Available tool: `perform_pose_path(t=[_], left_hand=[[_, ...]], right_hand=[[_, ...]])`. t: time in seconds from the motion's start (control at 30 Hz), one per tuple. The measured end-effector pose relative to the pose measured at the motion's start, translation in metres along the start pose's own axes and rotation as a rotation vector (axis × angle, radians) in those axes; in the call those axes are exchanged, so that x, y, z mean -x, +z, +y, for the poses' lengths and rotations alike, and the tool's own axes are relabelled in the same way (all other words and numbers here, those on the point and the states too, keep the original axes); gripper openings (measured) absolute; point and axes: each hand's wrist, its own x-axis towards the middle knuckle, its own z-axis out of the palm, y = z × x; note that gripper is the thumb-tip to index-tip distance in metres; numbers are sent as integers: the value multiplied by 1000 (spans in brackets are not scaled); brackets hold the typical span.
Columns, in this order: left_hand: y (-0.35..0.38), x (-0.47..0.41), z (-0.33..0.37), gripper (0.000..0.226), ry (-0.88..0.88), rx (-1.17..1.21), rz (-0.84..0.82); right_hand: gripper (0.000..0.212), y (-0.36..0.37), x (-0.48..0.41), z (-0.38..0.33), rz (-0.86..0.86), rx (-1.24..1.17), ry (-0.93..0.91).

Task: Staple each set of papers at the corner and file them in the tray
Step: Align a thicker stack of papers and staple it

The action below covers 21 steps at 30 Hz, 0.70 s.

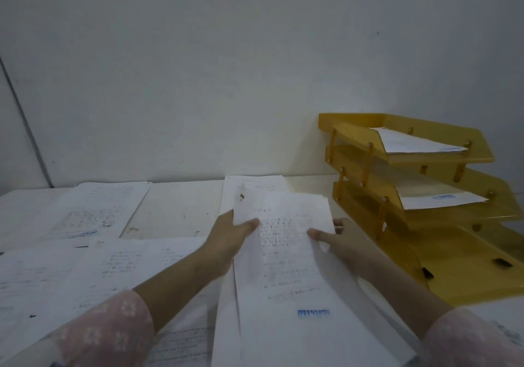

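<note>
The left thumb [251, 223] lies over the left edge of a set of papers [286, 256] with the other fingers hidden beneath, so the left hand [226, 242] pinches the sheets. The right thumb [316, 234] lies on the right edge, and the right hand [344, 243] grips the same set from that side. The set is held over other sheets on the white table [175, 210], a blue stamp [313, 313] near its close end. Pink flowered sleeves [113, 329] cover both forearms. Loose sheets [93, 210] lie spread on the left. To the right, near the set, stands a yellow three-tier tray [354, 118] — paper lies in its top two tiers
</note>
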Motion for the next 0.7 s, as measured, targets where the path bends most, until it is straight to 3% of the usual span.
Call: perform_pose_path(t=[0.1,0.17,0.33,0.47,0.63,0.7], left_hand=[[-10,-1,27,30,93,61,57],[-15,-3,42,26,159,71,76],[-23,-7,75,18,227,78,99],[-25,-19,69,26,72,23,93],[-19,-27,14,23,-201,-283,63],[-20,-32,-7,32,-274,-382,66]], right_hand=[[57,-14,7,-12,-237,-358,27],[44,-19,16,-24,-357,-431,-41],[30,-24,18,-55,-212,-342,-161],[30,-24,10,-68,-139,-194,-89],[40,-8,3,-38,-144,137,85],[43,0,-1,-24,-165,196,107]])
